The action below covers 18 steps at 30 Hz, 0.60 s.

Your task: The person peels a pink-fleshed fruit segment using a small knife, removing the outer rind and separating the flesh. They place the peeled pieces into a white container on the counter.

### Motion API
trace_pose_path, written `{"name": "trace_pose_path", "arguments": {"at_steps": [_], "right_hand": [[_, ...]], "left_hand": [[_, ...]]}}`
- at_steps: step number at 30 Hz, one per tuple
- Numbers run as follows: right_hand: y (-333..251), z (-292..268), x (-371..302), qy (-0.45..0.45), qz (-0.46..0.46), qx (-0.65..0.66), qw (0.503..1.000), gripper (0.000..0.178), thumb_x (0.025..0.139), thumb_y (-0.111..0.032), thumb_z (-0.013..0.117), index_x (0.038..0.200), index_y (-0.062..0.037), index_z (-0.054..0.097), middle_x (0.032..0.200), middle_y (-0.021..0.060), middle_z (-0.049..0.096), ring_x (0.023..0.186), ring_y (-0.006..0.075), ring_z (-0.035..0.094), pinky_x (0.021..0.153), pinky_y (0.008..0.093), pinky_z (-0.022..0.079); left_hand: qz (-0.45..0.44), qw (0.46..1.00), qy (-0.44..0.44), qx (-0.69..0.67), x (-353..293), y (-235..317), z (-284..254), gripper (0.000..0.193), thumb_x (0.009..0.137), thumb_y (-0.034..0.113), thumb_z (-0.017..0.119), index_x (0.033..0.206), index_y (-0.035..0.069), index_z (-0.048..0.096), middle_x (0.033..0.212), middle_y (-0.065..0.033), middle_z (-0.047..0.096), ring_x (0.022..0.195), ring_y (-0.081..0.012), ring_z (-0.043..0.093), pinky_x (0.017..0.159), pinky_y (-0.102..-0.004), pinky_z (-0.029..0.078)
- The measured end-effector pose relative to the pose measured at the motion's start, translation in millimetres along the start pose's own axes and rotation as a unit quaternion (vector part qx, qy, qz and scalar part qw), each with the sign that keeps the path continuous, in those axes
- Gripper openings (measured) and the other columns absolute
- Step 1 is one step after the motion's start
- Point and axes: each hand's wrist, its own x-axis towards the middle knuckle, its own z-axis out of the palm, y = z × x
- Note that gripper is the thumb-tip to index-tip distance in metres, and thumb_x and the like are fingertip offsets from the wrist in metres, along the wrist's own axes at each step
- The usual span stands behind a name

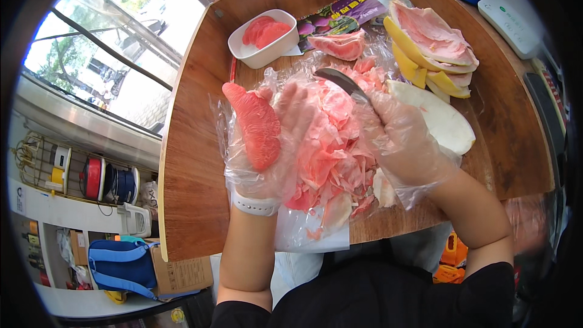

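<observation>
My left hand (291,121), in a clear plastic glove, holds a peeled red pomelo segment (258,127) along its thumb side, with the fingers stretched out. My right hand (401,133), gloved as well, is closed around a small knife. The knife's dark curved blade (343,80) points up and to the left. Between the hands lies a heap of pink pomelo membrane scraps (334,140) on clear plastic film. Just beyond the blade sits another pomelo segment (339,45), pale skin still on it.
A white bowl (264,51) with peeled red flesh stands at the far left. Stacked yellow pomelo rinds (431,51) lie at the far right, and a white piece of pith (434,115) is beside my right hand. A purple printed packet (346,12) lies at the back. Raised wooden sides edge the table (194,164).
</observation>
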Motion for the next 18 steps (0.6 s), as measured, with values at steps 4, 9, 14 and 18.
{"name": "trace_pose_path", "arguments": {"at_steps": [4,9,14,18], "right_hand": [[-8.0,-1.9,-4.8,-0.074,0.028,0.17,0.982,0.02,0.091,-0.019,0.052,0.092,-0.0018,0.061,0.059,0.0104,0.052,0.052,0.0192,0.049,0.052,0.0339,0.042],[-3.7,3.7,-6.7,-0.111,-0.063,0.067,0.99,0.021,0.094,-0.02,0.049,0.089,-0.0021,0.059,0.059,-0.0007,0.047,0.053,0.0061,0.044,0.049,0.0246,0.039],[0.1,1.4,-3.9,-0.054,0.0,0.002,0.999,0.019,0.089,-0.019,0.054,0.092,-0.0014,0.061,0.07,0.0206,0.058,0.061,0.0333,0.058,0.057,0.0398,0.045],[-12.9,-1.0,-5.4,-0.121,0.019,0.06,0.991,0.018,0.089,-0.017,0.055,0.094,-0.001,0.061,0.067,0.0182,0.057,0.058,0.0287,0.057,0.056,0.0373,0.045]], "left_hand": [[-0.074,0.995,-0.057,-0.042,2.2,-1.7,2.7,0.039,0.094,0.032,0.042,0.121,0.004,0.048,0.135,-0.0249,0.037,0.128,-0.0375,0.034,0.106,-0.051,0.029],[-0.065,0.993,-0.084,0.06,-3.1,-8.1,1.8,0.043,0.095,0.034,0.04,0.128,0.007,0.042,0.138,-0.0234,0.035,0.13,-0.036,0.031,0.105,-0.0512,0.031],[-0.081,0.994,-0.067,-0.014,-0.9,-6.3,-3.9,0.044,0.096,0.035,0.038,0.129,0.006,0.041,0.139,-0.0222,0.034,0.131,-0.0356,0.031,0.104,-0.0511,0.032],[-0.096,0.991,-0.092,-0.02,3.0,-4.6,-5.8,0.044,0.096,0.035,0.037,0.129,0.006,0.042,0.138,-0.0207,0.036,0.129,-0.0347,0.034,0.105,-0.0512,0.031]]}}
